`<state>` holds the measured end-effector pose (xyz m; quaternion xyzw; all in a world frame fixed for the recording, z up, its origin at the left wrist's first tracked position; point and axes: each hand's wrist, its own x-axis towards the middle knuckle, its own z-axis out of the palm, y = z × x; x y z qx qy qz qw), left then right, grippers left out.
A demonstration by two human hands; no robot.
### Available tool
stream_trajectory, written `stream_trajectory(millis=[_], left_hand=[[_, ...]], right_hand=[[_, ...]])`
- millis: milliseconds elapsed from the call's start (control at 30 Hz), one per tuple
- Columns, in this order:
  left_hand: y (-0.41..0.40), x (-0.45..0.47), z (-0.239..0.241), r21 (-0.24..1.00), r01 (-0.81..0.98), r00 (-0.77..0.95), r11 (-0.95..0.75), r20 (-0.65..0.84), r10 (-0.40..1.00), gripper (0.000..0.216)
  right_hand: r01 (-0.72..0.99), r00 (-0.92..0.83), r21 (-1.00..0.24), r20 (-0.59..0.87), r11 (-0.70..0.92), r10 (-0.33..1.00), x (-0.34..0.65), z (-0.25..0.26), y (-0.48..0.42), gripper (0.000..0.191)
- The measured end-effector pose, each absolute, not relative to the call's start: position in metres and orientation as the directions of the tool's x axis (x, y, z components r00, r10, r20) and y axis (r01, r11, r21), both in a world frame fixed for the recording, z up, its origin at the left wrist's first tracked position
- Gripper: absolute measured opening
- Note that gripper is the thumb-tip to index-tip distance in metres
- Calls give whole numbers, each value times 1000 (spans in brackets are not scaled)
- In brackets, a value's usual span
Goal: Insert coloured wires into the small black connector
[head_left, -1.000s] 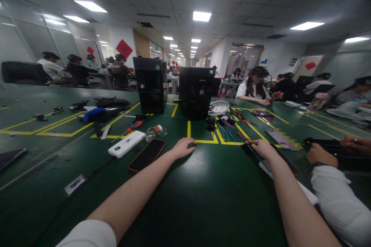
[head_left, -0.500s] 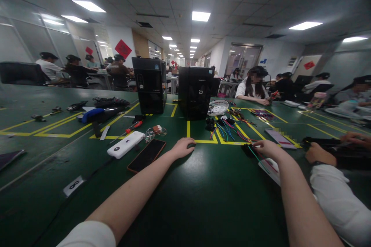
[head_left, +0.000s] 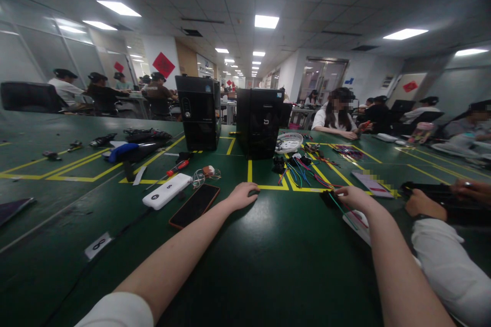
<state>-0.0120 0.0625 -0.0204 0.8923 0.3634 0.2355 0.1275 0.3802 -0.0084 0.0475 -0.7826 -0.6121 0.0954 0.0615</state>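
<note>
My left hand (head_left: 241, 196) lies on the green table in front of the black computer tower with a logo (head_left: 264, 121). Its fingers are loosely bent with the thumb apart, and no object shows in them. To its left is a dark phone in an orange case (head_left: 195, 206). Further right, my right hand (head_left: 355, 199) has its bent fingers closed at a small black connector (head_left: 328, 197) with green and red wires. The wires run back beneath the palm. Just beyond lie several coloured cables (head_left: 301, 169). A white object (head_left: 360, 220) is partly covered by my right wrist.
A second black tower (head_left: 197, 115) stands left of the first. A white power bank (head_left: 166, 191), glasses (head_left: 207, 176) and a red screwdriver (head_left: 177, 167) lie on the left. A white basket (head_left: 289, 143) sits behind the cables. At right, a co-worker's hands (head_left: 425, 204) hold a black part.
Both my hands stay where they were. At the far right, the co-worker's further hand has shifted slightly on the black part.
</note>
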Motion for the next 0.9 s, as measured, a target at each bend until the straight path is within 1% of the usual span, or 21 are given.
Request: stream_trajectory(millis=[100,200,267,367,433,533,600,700,767,833,900], left_hand=[[62,-11,-20,399,589,623,-702,329,710,29],[62,-10,-19,403,593,619,-697,326,715,29],[61,-10,-19,406,592,619,-696,324,716,29],[61,-10,-18,409,596,619,-691,314,720,29],[61,-10,-17,410,601,615,-686,309,725,29],[62,-11,-19,409,601,615,-687,313,724,30],[63,-11,-20,408,599,616,-689,315,722,30],[64,-12,-22,407,596,617,-693,320,719,31],[65,-12,-23,408,593,618,-694,321,718,31],[65,-12,-23,416,589,618,-693,321,718,31],[66,-12,-23,440,579,612,-687,323,722,32]], right_hand=[[943,238,-213,-105,-256,965,382,46,-8,35],[938,188,-268,-139,-219,972,386,44,-7,33],[930,160,-302,-187,-212,969,386,43,-8,31],[921,195,-288,-239,-261,951,383,45,-9,30],[924,240,-249,-213,-290,947,378,46,-8,28],[942,284,-167,-59,-290,957,368,45,-5,26],[953,294,-89,30,-290,955,358,41,-1,33],[953,297,56,41,-299,954,334,35,2,39],[960,251,115,62,-257,966,311,31,2,32],[989,91,111,73,-99,993,282,29,1,31],[993,-70,107,106,58,992,251,25,-1,34]])
